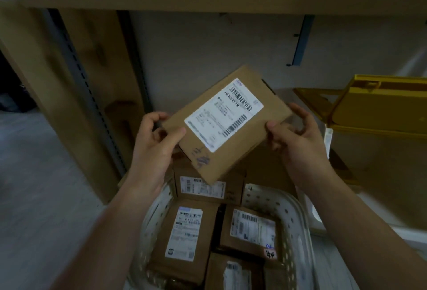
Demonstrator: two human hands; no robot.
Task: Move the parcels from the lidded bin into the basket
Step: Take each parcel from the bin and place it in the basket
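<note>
Before us stands wooden shelving (208, 4) against a pale wall, with grey floor to the left. From the head camera we see our left hand (153, 144) pinching the left corner of a flat brown parcel (227, 125), thumb on top, while our right hand (298, 141) pinches its right edge. The parcel is tilted, its white label facing up, held above the white perforated basket (293, 218). Several labelled parcels already lie in the basket. The yellow lidded bin (379, 114) sits to the right, its lid raised.
</note>
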